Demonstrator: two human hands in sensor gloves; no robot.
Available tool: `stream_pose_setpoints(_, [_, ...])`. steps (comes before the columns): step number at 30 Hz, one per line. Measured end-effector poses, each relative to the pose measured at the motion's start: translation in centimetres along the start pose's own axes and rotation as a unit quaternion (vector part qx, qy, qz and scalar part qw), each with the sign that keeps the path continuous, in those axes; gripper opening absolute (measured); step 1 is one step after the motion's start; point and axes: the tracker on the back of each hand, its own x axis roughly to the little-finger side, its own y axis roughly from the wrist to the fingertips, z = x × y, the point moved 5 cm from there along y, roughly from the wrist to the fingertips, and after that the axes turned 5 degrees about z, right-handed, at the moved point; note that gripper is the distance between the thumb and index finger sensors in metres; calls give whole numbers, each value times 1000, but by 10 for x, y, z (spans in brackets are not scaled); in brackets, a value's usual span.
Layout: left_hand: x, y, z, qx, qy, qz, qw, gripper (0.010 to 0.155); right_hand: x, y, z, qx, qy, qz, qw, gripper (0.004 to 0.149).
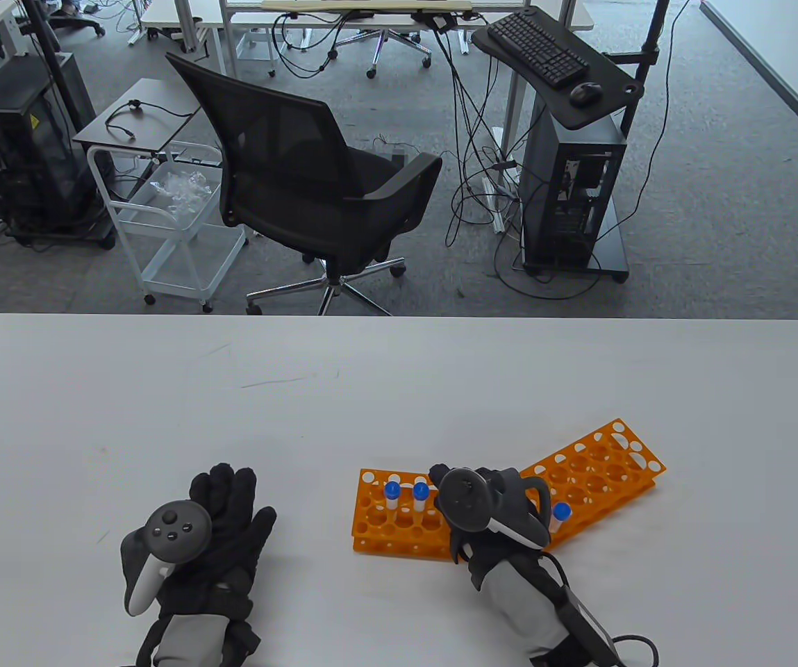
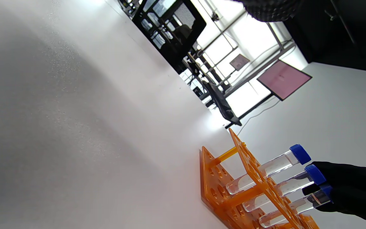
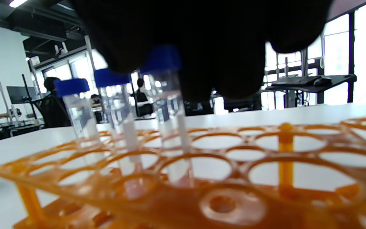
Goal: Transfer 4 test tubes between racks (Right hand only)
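Observation:
Two orange racks lie on the white table. The left rack (image 1: 390,522) holds two upright blue-capped test tubes (image 1: 392,491) (image 1: 421,492). My right hand (image 1: 471,504) hovers over that rack's right end and grips a third tube (image 3: 170,105) by its blue cap. This tube's lower part stands in a rack hole; it also shows in the left wrist view (image 2: 292,208). The right rack (image 1: 600,467) lies angled and holds one tube (image 1: 560,515) at its near end. My left hand (image 1: 232,497) rests flat on the table, fingers spread, holding nothing.
The table's far edge (image 1: 399,318) runs across the middle of the table view. Beyond it stand a black office chair (image 1: 315,180), a white cart (image 1: 176,222) and a computer stand (image 1: 572,187).

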Motion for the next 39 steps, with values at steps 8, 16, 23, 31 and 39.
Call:
stream_pose_setpoints(8, [0, 0, 0, 1, -1, 1, 1000, 70, 1, 0, -2, -6, 2, -5, 1000, 49])
stream_pose_setpoints(16, [-1, 0, 0, 0, -2, 2, 1000, 70, 6, -4, 11, 8, 19, -10, 1000, 52])
stream_pose_setpoints(23, [-1, 0, 0, 1, -3, 1, 1000, 70, 16, -12, 41, 45, 51, -17, 998, 51])
stream_pose_setpoints(31, [0, 0, 0, 0, -3, 0, 1000, 70, 44, -28, 66, 74, 51, -36, 995, 51])
stream_pose_setpoints(39, [0, 0, -1, -2, -3, -2, 1000, 70, 82, -52, 83, 92, 39, -71, 992, 51])
